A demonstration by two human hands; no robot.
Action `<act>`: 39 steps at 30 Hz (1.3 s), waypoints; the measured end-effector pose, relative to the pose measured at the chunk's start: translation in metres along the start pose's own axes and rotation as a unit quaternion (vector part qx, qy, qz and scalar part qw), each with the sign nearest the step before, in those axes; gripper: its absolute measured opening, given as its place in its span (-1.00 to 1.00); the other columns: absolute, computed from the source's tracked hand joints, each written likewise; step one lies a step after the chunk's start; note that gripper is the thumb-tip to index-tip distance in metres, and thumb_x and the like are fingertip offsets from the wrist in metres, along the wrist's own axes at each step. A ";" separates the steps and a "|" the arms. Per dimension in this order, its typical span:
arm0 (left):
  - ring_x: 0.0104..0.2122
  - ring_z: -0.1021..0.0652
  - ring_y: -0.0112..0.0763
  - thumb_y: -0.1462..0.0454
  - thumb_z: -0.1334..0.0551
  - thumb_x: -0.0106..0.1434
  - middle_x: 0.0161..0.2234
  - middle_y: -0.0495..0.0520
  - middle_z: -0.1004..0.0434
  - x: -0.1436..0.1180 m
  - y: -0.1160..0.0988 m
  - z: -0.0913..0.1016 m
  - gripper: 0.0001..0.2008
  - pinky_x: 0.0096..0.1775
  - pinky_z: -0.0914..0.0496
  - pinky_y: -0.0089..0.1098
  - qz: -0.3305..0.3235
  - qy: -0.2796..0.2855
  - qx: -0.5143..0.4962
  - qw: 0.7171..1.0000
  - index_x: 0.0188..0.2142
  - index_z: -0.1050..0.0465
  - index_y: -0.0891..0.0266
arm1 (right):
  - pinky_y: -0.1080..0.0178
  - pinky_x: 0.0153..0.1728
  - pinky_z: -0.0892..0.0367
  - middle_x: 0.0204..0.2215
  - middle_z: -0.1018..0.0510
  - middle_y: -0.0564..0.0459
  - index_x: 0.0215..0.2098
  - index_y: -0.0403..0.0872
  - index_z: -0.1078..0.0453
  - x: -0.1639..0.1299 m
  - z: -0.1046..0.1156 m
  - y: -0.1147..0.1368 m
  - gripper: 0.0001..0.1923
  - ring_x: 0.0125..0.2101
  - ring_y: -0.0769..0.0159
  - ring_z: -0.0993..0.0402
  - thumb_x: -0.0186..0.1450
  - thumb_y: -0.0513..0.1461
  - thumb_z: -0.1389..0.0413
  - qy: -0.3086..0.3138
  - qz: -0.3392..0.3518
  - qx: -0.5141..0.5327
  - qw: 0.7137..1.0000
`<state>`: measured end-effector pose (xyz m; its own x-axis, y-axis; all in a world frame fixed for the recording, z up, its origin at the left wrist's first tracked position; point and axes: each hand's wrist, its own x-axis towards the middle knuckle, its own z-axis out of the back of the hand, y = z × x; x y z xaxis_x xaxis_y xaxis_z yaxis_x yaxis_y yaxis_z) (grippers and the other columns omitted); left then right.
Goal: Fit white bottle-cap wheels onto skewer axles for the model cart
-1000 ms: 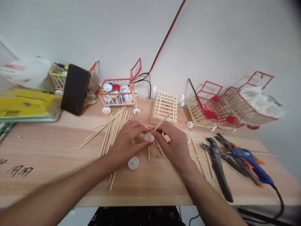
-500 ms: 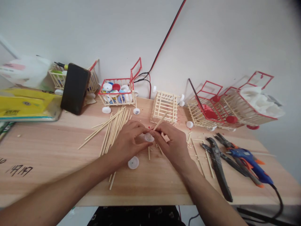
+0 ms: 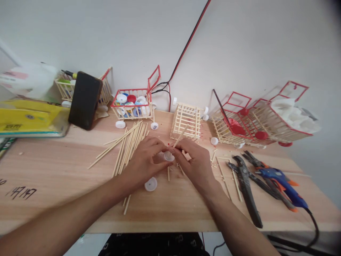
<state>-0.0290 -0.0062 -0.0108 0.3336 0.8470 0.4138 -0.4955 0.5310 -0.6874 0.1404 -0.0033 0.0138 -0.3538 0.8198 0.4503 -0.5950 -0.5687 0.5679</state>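
One camera sits on my head, looking forward and down across the wooden table (image 3: 53, 167) toward the white wall (image 3: 106, 35). It is close: my forearms enter from the bottom edge, the table's near edge low in view.

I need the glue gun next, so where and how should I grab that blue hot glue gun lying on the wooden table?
Take the blue hot glue gun by its thick blue body, coming from above on the right with the right hand. It lies flat; its black cord trails off the near right edge, and black pliers crowd its left side.
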 end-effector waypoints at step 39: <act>-0.18 -0.39 -0.31 0.20 -0.33 0.10 -0.26 0.02 -0.45 0.000 0.004 -0.002 -0.76 -0.13 -0.28 -0.27 -0.003 0.003 0.014 1.000 -0.22 -0.48 0.18 | 0.32 -0.39 -0.20 -0.48 -0.47 0.10 -0.46 -0.07 -0.32 -0.001 0.001 -0.001 -0.84 -0.44 0.40 -0.33 0.30 -0.24 -0.06 -0.001 -0.005 -0.006 1.000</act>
<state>-0.0298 -0.0043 -0.0146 0.3413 0.8441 0.4135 -0.5161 0.5360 -0.6681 0.1418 -0.0039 0.0135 -0.3465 0.8254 0.4458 -0.6073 -0.5596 0.5640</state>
